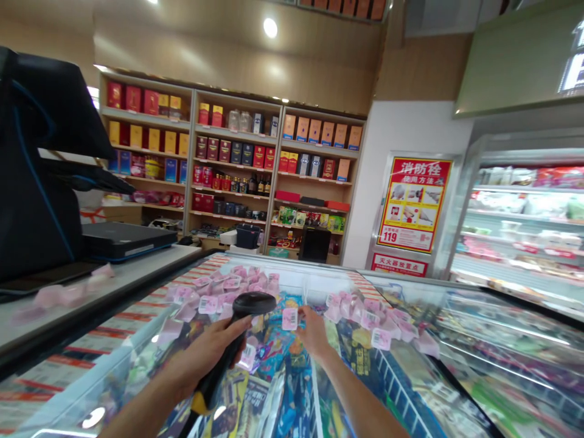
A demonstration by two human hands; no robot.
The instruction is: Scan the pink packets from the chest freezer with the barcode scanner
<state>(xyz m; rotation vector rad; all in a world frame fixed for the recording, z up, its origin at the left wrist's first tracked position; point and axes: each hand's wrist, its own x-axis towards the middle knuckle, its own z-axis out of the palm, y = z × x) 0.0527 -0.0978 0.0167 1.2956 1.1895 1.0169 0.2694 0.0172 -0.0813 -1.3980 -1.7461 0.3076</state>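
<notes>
My left hand (225, 337) is wrapped round a black handheld barcode scanner (253, 303), its head raised and pointing away from me. In my right hand (312, 331) a small pink pack (289, 319) is pinched at its edge, its white barcode label facing me. To the left, a heap of similar pink packs (228, 283) lies on the glass top of a freezer (150, 340). Another group of pink packs (374, 316) is on the glass at the right. One more labelled pack (247, 357) shows just below the scanner, near my left fingers.
Bagged frozen goods (292, 389) lie in the freezer below the glass. At the left, a black checkout terminal (50, 152) stands on a counter (182, 250) with a few blurred pink packs. Shelves of boxed goods (237, 152) line the back; a lit display fridge (524, 225) stands right.
</notes>
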